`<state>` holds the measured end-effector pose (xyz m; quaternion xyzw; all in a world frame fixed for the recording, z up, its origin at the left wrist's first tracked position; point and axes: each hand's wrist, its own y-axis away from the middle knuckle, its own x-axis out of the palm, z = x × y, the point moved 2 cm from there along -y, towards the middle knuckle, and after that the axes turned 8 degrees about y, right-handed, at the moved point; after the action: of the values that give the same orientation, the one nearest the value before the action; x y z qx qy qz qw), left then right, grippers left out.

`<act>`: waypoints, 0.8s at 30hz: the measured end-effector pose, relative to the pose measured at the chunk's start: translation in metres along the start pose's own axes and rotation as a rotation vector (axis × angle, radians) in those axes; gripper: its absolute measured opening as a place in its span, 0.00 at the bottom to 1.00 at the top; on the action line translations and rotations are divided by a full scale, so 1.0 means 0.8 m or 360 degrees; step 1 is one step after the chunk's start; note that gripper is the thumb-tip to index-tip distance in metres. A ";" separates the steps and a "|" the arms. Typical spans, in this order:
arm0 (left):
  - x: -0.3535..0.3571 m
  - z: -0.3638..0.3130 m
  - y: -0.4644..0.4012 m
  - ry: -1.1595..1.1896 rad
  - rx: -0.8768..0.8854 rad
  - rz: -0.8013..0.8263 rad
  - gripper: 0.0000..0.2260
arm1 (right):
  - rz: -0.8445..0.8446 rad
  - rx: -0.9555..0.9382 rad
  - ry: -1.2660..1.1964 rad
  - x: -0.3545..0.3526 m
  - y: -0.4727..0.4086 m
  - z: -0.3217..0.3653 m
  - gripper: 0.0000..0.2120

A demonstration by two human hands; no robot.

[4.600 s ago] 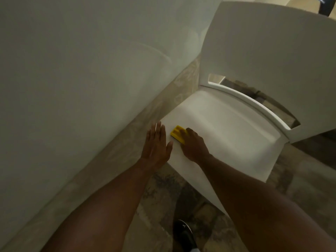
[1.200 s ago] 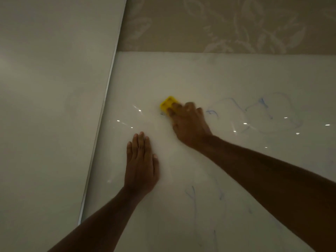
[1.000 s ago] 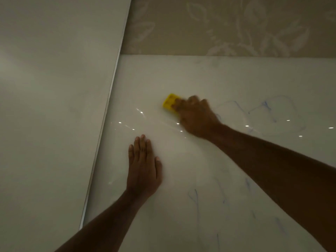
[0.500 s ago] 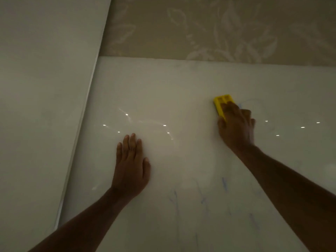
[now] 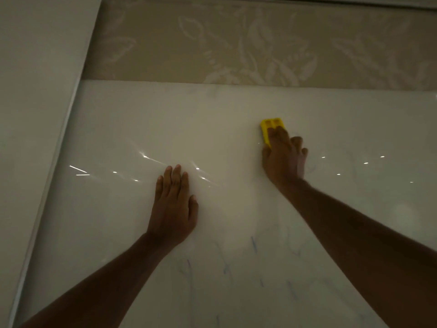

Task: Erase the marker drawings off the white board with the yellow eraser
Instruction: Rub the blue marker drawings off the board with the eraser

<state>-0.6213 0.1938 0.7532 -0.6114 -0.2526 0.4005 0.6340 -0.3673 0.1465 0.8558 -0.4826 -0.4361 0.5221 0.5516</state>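
Right hand (image 5: 282, 159) presses yellow eraser (image 5: 269, 129) flat on white board (image 5: 142, 119), fingers over it, upper middle area. Left hand (image 5: 173, 207) flat, fingers together, holding nothing. Faint blue marks (image 5: 254, 245) lower down.

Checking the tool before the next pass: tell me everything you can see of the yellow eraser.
The yellow eraser is a small bright-yellow block, plastic-looking, with two square recesses moulded into its exposed top end. It lies flat against the white board, in the upper right part, long side running up and down. The right hand covers its lower half, fingers pressed over it. Its wiping face is hidden.
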 end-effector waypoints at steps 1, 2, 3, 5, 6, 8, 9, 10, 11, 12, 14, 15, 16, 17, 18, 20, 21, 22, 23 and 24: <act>0.002 -0.004 -0.002 -0.0001 0.0019 0.0010 0.27 | 0.0010 -0.0144 -0.0028 0.002 0.021 0.003 0.27; 0.002 -0.006 -0.003 -0.0006 0.0034 0.0017 0.26 | 0.0012 -0.0411 -0.0043 0.005 0.046 0.010 0.29; 0.005 -0.012 -0.005 -0.0007 0.0050 0.0022 0.26 | 0.0010 -0.0730 -0.0027 0.006 0.074 0.011 0.29; 0.010 -0.023 -0.013 -0.0005 0.0074 0.0031 0.26 | -0.0038 -0.1236 0.0077 0.010 0.107 -0.006 0.28; 0.013 -0.030 -0.017 -0.0004 0.0082 0.0042 0.26 | -0.0054 -0.1302 0.0118 0.009 0.101 -0.025 0.28; 0.018 -0.044 -0.025 -0.0009 0.0104 0.0066 0.26 | -0.0025 -0.0939 0.0154 0.009 0.066 -0.075 0.30; 0.021 -0.052 -0.029 -0.0010 0.0119 0.0075 0.26 | -0.0027 -0.0585 0.0136 0.009 0.047 -0.106 0.30; 0.023 -0.059 -0.032 -0.0007 0.0131 0.0088 0.26 | -0.0038 -0.0218 0.0116 0.008 0.031 -0.136 0.29; 0.026 -0.065 -0.035 -0.0010 0.0136 0.0100 0.26 | -0.0056 0.0106 0.0092 0.007 0.020 -0.160 0.27; 0.028 -0.072 -0.038 -0.0015 0.0135 0.0111 0.27 | -0.0050 0.0361 0.0059 0.005 0.013 -0.174 0.26; 0.033 -0.081 -0.043 -0.0025 0.0112 0.0108 0.27 | -0.0029 0.0588 -0.0011 0.005 0.007 -0.166 0.25; 0.035 -0.086 -0.046 -0.0020 0.0090 0.0099 0.27 | -0.0014 0.0517 -0.0052 0.005 0.008 -0.149 0.25; 0.037 -0.090 -0.049 -0.0016 0.0069 0.0091 0.28 | -0.0008 0.0294 -0.0060 0.007 0.013 -0.128 0.26; 0.039 -0.095 -0.052 -0.0016 0.0052 0.0085 0.28 | -0.0011 -0.0071 -0.0028 0.011 0.020 -0.105 0.28; 0.040 -0.098 -0.054 -0.0019 0.0039 0.0083 0.28 | -0.0001 -0.0491 0.0016 0.012 0.032 -0.083 0.30; 0.043 -0.104 -0.059 -0.0036 0.0032 0.0081 0.29 | -0.0003 -0.1056 0.0098 0.010 0.031 -0.072 0.30; 0.044 -0.106 -0.060 -0.0048 0.0024 0.0083 0.29 | 0.0009 -0.1085 0.0132 0.009 0.014 -0.079 0.30; 0.045 -0.109 -0.061 -0.0059 0.0009 0.0089 0.29 | 0.0025 -0.0933 0.0145 0.007 -0.007 -0.091 0.30; 0.045 -0.111 -0.062 -0.0066 -0.0005 0.0092 0.30 | 0.0025 -0.0644 0.0120 0.005 -0.028 -0.105 0.30; 0.045 -0.114 -0.063 -0.0071 -0.0014 0.0094 0.30 | 0.0027 -0.0287 0.0068 0.003 -0.047 -0.122 0.29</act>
<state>-0.5177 0.1745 0.7849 -0.6124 -0.2503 0.4313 0.6134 -0.2651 0.1420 0.8776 -0.5450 -0.4654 0.4751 0.5106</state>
